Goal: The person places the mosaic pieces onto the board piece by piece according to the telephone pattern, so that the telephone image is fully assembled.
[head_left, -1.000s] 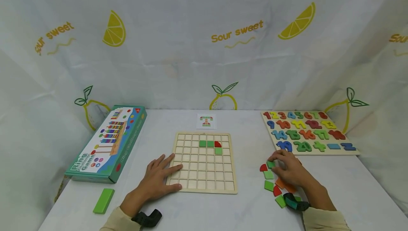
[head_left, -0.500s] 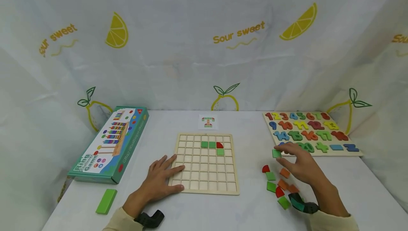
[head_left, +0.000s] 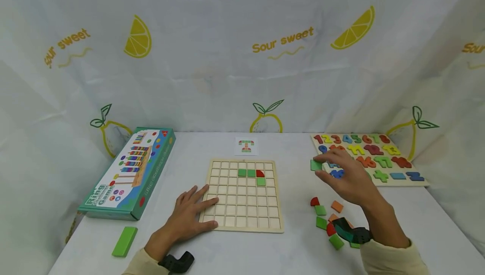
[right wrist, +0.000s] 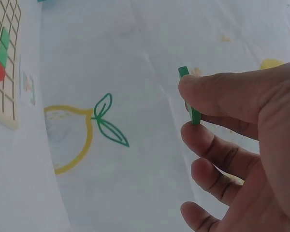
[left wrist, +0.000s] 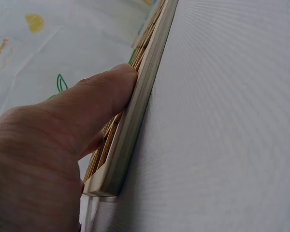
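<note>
My right hand (head_left: 350,178) pinches a green square tile (head_left: 315,165) between thumb and fingers, raised in front of the number board. The right wrist view shows this tile (right wrist: 189,95) edge-on at the fingertips. My left hand (head_left: 185,214) lies with fingers spread on the left edge of the wooden grid board (head_left: 278,207); in the left wrist view its thumb (left wrist: 101,94) rests along the board's rim. Set in the grid's upper part are two green squares (head_left: 246,173) side by side, a red quarter-circle (head_left: 259,173) beside them and another green square (head_left: 260,181) below the red one.
Loose green, red and orange tiles (head_left: 320,210) lie near my right wrist. A pattern card (head_left: 246,146) sits behind the grid. The number puzzle board (head_left: 401,181) stands back right, a ring game box (head_left: 125,169) left, with a green block (head_left: 124,241) in front of it.
My right hand has picked the green square tile up from the loose pile and carried it up, away from me and slightly left. The left hand has stayed on the grid board.
</note>
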`<state>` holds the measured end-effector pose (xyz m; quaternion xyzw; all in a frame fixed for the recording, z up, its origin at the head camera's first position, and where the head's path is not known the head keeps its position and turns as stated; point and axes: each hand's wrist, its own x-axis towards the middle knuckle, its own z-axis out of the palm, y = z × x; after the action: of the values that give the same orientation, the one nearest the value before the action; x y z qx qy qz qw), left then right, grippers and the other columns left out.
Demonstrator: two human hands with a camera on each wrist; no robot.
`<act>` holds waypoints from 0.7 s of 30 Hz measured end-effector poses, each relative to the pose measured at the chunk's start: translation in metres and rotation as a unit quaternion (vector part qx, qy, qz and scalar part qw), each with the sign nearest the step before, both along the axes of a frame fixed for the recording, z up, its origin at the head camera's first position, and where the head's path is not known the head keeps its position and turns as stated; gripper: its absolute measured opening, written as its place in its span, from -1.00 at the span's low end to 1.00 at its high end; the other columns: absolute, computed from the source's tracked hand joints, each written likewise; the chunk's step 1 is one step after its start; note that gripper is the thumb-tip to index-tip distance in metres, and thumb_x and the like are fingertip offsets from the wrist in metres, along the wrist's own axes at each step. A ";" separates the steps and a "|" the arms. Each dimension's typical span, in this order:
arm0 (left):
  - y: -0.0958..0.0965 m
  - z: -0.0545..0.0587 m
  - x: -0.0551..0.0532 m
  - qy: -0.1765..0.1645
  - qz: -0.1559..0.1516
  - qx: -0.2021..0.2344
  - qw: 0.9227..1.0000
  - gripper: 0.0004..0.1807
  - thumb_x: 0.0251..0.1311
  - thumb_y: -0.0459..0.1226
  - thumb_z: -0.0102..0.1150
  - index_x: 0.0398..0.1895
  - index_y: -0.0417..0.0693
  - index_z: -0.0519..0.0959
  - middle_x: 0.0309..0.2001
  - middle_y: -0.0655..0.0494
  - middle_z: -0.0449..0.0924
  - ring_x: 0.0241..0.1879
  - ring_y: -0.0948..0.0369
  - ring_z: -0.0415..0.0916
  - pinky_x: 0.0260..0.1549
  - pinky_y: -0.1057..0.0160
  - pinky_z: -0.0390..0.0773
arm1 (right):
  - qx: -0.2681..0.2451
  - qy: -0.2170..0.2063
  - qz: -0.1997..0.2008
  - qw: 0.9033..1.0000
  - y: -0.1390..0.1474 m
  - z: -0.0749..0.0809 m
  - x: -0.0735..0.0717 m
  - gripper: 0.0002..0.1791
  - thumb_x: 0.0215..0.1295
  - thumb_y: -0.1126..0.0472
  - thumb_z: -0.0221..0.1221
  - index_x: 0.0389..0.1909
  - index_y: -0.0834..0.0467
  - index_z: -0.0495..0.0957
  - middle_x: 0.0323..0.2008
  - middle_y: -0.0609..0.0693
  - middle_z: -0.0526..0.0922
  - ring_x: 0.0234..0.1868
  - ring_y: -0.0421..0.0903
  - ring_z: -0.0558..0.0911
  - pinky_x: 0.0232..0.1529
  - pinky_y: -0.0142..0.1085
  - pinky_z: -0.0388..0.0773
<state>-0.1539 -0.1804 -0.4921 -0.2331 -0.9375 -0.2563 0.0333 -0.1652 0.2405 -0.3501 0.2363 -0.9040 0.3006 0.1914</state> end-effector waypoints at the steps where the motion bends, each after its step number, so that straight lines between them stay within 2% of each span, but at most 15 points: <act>1: 0.000 0.000 0.000 -0.001 0.000 0.000 1.000 -0.28 0.02 0.31 0.20 0.22 0.21 0.56 0.43 -0.01 0.16 0.39 -0.21 -0.04 0.17 -0.31 -0.08 | -0.004 0.005 0.005 1.000 -0.004 0.003 -0.001 -0.62 0.07 0.40 0.38 -0.04 0.17 0.61 -0.09 0.06 0.56 -0.05 0.01 0.47 -0.21 -0.03 0.48; 7: 0.000 0.001 0.000 -0.004 0.000 0.001 1.000 -0.28 0.02 0.31 0.20 0.23 0.20 0.56 0.44 -0.01 0.15 0.40 -0.21 -0.05 0.18 -0.30 -0.10 | -0.038 0.016 0.030 0.999 -0.028 0.015 -0.010 -0.64 0.08 0.44 0.36 -0.05 0.23 0.62 -0.13 0.04 0.59 -0.03 0.02 0.46 -0.11 0.06 0.39; 10: 0.000 0.001 0.001 -0.002 -0.001 0.000 1.000 -0.28 0.02 0.31 0.20 0.23 0.20 0.56 0.43 -0.01 0.16 0.39 -0.21 -0.05 0.18 -0.30 -0.10 | -0.046 0.013 0.027 0.998 -0.042 0.017 -0.016 -0.63 0.10 0.40 0.36 -0.03 0.24 0.61 -0.15 0.04 0.60 -0.02 0.01 0.45 -0.09 0.07 0.39; 21: 0.000 0.002 0.001 -0.002 -0.001 0.000 1.000 -0.27 0.01 0.30 0.21 0.22 0.19 0.56 0.43 -0.03 0.16 0.39 -0.22 -0.04 0.18 -0.31 -0.09 | -0.077 -0.030 0.043 0.996 -0.092 0.010 -0.037 -0.67 0.15 0.32 0.35 -0.04 0.24 0.63 -0.08 0.05 0.61 0.03 0.02 0.41 0.00 0.04 0.38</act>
<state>-0.1531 -0.1800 -0.4897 -0.2330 -0.9374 -0.2572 0.0310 -0.2027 0.1486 -0.3406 0.2504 -0.8725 0.3841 0.1691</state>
